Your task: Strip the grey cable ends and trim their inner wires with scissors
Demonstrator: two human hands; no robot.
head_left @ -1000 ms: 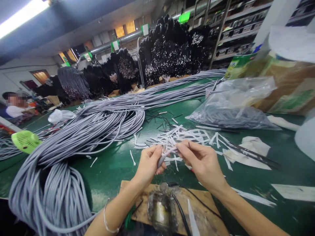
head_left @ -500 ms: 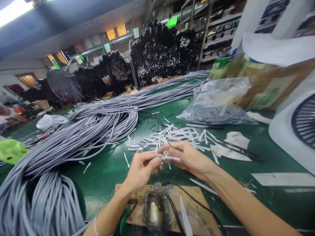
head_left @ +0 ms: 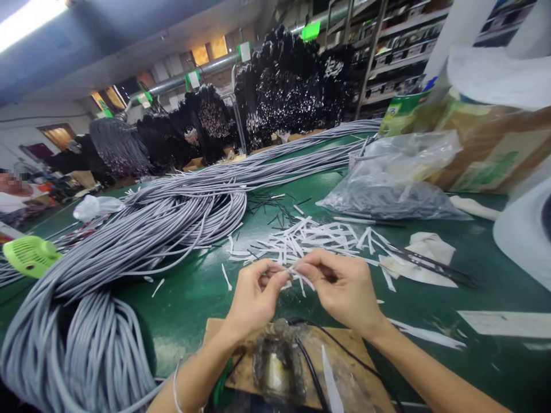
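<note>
Both hands meet above the green table, fingertips nearly touching. My left hand [head_left: 257, 295] is closed, thumb and forefinger pinching one end of a thin whitish piece [head_left: 306, 281]. My right hand [head_left: 346, 289] pinches the same piece from the other side, with its fingers curled. Fingers cover most of the piece, so its exact kind is unclear. Just beyond the hands lies a loose heap of white strips [head_left: 314, 238]. Below them a grimy metal pot-like device [head_left: 275, 373] sits on a wooden board [head_left: 348, 367], with black cords around it.
Thick bundles of grey cable [head_left: 172, 223] cover the left side, near a green handheld fan [head_left: 32, 256]. At right are a clear plastic bag [head_left: 391, 183], a long dark tool [head_left: 434, 265] on white cloth and a white fan housing [head_left: 523, 235]. A person sits far left.
My right hand has turned and closed more tightly at the left fingertips. The whitish piece, earlier held out level, is now mostly covered. The camera view has shifted slightly left.
</note>
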